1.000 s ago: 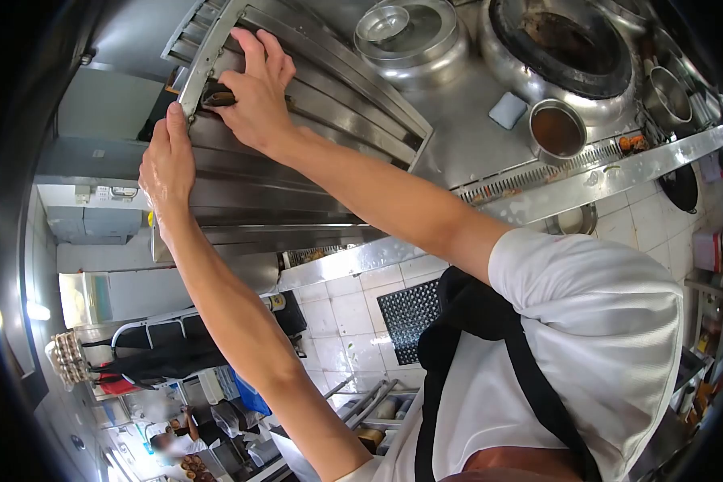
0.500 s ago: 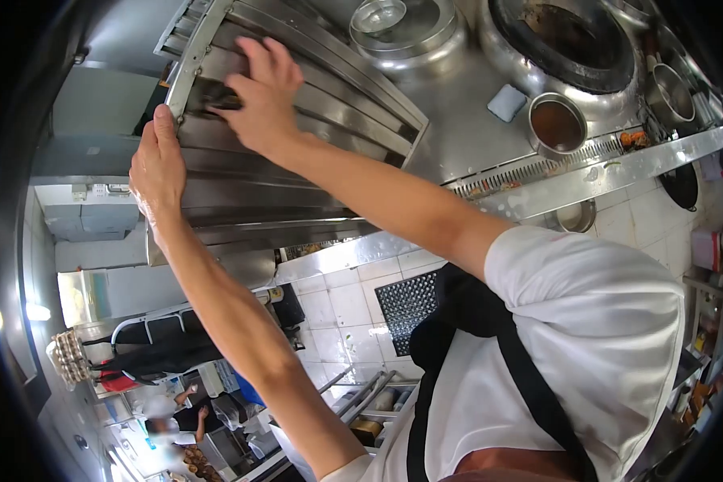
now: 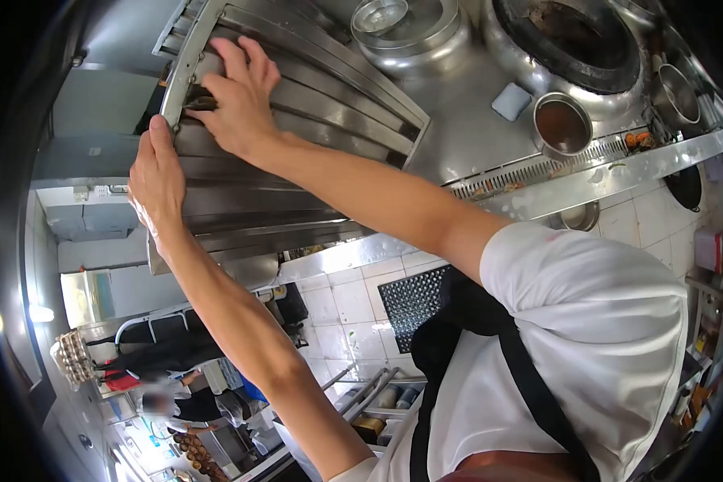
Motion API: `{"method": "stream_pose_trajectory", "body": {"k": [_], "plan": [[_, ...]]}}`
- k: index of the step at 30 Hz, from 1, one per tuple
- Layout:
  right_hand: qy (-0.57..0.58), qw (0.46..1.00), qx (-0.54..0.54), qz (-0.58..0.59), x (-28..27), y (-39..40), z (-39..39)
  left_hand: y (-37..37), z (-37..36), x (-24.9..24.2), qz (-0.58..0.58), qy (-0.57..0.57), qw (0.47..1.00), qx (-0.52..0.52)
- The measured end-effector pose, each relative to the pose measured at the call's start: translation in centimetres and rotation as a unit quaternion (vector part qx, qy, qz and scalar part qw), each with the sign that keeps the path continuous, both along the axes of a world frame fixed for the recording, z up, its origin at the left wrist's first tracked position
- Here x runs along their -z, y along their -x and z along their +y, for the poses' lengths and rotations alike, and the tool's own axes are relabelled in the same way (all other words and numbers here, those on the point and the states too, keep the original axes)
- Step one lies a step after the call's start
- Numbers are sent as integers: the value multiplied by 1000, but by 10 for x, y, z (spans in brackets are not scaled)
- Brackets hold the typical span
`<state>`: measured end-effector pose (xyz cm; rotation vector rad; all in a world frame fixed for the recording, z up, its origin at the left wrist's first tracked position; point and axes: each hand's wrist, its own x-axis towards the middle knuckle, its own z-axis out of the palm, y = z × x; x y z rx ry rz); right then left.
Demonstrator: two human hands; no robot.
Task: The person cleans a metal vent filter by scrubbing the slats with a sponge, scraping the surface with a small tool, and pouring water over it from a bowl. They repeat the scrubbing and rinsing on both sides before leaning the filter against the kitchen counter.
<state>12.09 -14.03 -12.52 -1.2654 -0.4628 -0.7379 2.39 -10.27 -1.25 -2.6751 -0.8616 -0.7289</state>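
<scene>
A large ribbed metal panel (image 3: 313,124), which looks like a hood baffle filter, stands tilted over the steel counter. My left hand (image 3: 157,177) is closed around its pale edge frame (image 3: 186,68), thumb on the near face. Close above it, my right hand (image 3: 237,104) lies against the ribs near that same edge, fingers bent and partly spread. Between its thumb and fingers sits a dark scouring pad (image 3: 202,103), mostly hidden by the hand.
On the steel counter (image 3: 458,136) are a lidded pot (image 3: 410,44), a wok burner (image 3: 566,36), a folded cloth (image 3: 511,102) and a pot of brown liquid (image 3: 563,126). A black mat (image 3: 410,309) lies on the tiled floor. Another person (image 3: 169,402) is far off at lower left.
My right hand has moved left along the ribs with the dark scouring pad, closer to the edge frame. My left hand keeps its hold. The distant person has shifted posture.
</scene>
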Motion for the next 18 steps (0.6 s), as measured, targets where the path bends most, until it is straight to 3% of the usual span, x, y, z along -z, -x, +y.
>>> {"method": "stream_pose_trajectory", "body": {"k": [4,8,12,16,18], "plan": [[35,998,-23,36,42,4,-13,4,-4,1,4,-5,1000,-2],[1,1000,-20,-7,-2,0,0,2,-4,0,-3,0,1000,0],[54,998,-16,43,53,7,-17,6,-7,-3,5,1,1000,-17],[17,1000,-24,5,-4,2,-8,3,-6,0,1,2,1000,-17],[30,999,-22,10,13,2,-16,5,-2,2,-11,-6,1000,-14]]}}
